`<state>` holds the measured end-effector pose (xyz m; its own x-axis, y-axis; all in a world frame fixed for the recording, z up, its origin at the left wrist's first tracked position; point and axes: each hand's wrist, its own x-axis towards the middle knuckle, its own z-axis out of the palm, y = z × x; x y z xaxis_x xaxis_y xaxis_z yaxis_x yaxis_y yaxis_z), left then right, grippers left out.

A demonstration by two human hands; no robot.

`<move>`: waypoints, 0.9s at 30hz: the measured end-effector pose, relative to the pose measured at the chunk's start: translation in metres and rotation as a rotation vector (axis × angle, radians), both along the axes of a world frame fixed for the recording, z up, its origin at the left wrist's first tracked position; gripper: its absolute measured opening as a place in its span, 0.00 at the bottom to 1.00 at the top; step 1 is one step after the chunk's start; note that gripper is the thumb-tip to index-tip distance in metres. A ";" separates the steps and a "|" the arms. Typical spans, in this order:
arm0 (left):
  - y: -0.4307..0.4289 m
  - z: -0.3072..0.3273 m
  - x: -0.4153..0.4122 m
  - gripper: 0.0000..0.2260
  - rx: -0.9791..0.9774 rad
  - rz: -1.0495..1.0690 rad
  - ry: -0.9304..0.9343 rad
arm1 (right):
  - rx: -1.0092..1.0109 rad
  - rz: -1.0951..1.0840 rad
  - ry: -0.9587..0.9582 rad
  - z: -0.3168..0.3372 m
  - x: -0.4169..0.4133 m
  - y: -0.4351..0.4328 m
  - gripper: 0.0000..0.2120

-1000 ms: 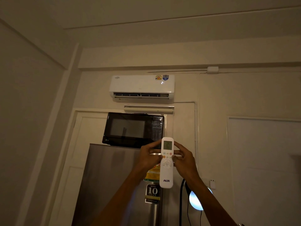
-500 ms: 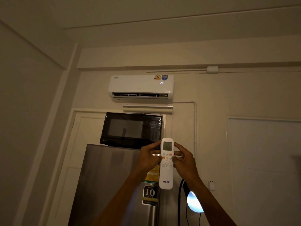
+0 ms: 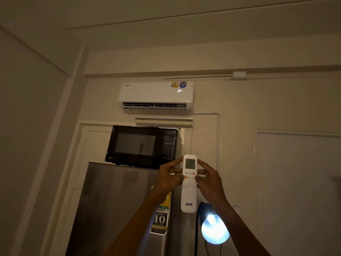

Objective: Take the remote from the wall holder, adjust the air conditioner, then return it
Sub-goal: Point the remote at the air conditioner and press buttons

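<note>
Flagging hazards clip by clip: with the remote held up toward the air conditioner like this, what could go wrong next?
1. The remote is pinched near its top by the left hand and right hand; its long lower end hangs free and might slip.
2. Dim light could cause a wrong button press.
3. The air conditioner reads 24; extra presses may overshoot.

A black microwave (image 3: 142, 145) is set on top of a steel fridge (image 3: 118, 204). Stickers (image 3: 160, 221) are seen on the fridge front, one marked "10". A lit round lamp (image 3: 215, 230) is seen low down, right of the fridge, with a dark cable (image 3: 197, 224) beside it. A small white box (image 3: 239, 75) is mounted high on the wall. A pale panel (image 3: 299, 182) is seen at right.
</note>
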<state>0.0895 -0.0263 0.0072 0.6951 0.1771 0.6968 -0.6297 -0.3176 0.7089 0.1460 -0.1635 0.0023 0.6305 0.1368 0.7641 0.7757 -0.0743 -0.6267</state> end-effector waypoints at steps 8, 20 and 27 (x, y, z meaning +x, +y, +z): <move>-0.030 0.005 0.015 0.27 -0.021 0.012 -0.003 | -0.009 0.033 0.013 0.005 0.026 -0.027 0.24; -0.073 -0.006 0.057 0.26 -0.004 0.086 0.001 | -0.016 0.051 0.006 -0.006 0.069 -0.070 0.22; -0.108 -0.017 0.110 0.26 0.018 0.067 0.023 | 0.010 0.026 0.033 -0.019 0.112 -0.104 0.22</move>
